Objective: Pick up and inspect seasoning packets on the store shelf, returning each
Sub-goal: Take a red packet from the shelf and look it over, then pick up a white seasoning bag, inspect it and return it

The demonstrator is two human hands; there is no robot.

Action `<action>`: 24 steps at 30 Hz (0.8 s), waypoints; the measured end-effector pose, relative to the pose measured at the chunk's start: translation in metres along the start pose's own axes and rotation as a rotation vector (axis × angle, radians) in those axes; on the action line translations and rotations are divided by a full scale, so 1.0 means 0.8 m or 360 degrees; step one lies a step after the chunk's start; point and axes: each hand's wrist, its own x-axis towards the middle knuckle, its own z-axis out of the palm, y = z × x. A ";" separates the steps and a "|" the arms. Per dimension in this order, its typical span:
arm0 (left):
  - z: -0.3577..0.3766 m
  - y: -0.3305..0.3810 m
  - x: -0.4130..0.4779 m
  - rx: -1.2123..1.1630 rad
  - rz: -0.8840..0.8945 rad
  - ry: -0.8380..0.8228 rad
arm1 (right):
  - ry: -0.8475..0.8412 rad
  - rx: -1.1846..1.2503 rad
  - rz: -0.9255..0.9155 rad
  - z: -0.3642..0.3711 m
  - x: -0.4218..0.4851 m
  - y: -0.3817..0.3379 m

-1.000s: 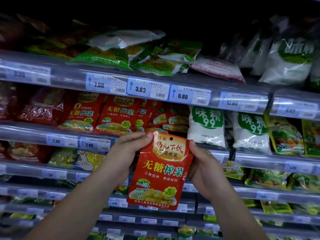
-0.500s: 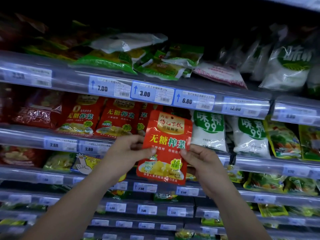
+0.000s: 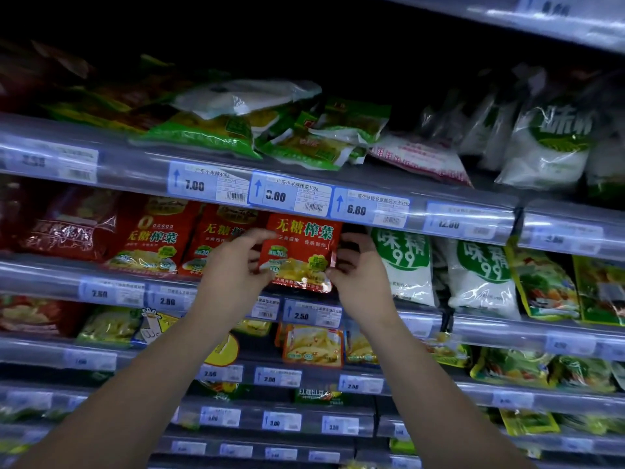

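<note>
Since a sec ago the red packet (image 3: pixel 299 253) has gone up and far, from mid-air in front of the lower rails into the second shelf row (image 3: pixel 111 282), and both hands went w/ it. Its top edge is now tucked behind the price rail (image 3: pixel 291 194) above, so the upper label is hidden; lower part sits just above the row's front rail.

Left hand (image 3: pixel 236 265) pinches the packet's left edge, thumb in front, fingers bent around the side. Right hand (image 3: pixel 358 275) grips the lower right corner, fingertips clamped on the crinkled edge. Neither hand has let go.

Packet stands roughly upright, facing out, in the gap between the matching red packets (image 3: pixel 216 245) on its left and the white "99" bags (image 3: pixel 406 265) on its right. It overlaps the nearest red one a bit. Can't tell if the bottom edge rests on the shelf yet or is carried by the fingers.

Progress, as I read it: pick-up and look-over of this packet seem finished, return is nearly done. Left to do for this one: seat it, open both hands, pull back. After that the task wants more packets, and plenty sit untouched around — green pouches (image 3: pixel 203 137) on the row above, yellow ones (image 3: pixel 313 346) below. How many are already checked, pics don't show.
</note>
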 end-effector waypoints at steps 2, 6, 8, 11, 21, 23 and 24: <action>0.005 -0.005 0.007 0.0097 0.0033 0.0027 | 0.0033 -0.0031 0.0004 0.008 0.009 0.005; 0.013 -0.014 0.015 0.0233 0.0049 0.0026 | 0.0046 -0.0234 -0.0037 0.013 0.019 0.012; 0.014 -0.018 0.014 0.0245 0.0025 0.0036 | -0.0019 -0.0417 -0.0037 0.013 0.015 0.006; 0.013 -0.021 0.011 0.0255 0.0008 0.0061 | -0.0145 -0.0664 0.0011 0.010 0.004 -0.002; 0.048 0.042 -0.001 0.0214 0.0206 0.0090 | 0.0429 -0.0445 -0.0095 -0.108 -0.051 0.009; 0.077 0.068 0.002 0.0103 0.0239 -0.0011 | 0.0447 -0.0581 -0.0041 -0.127 -0.045 0.021; 0.093 0.079 0.005 0.0053 0.0207 -0.0085 | 0.0405 -0.0673 0.0006 -0.133 -0.042 0.026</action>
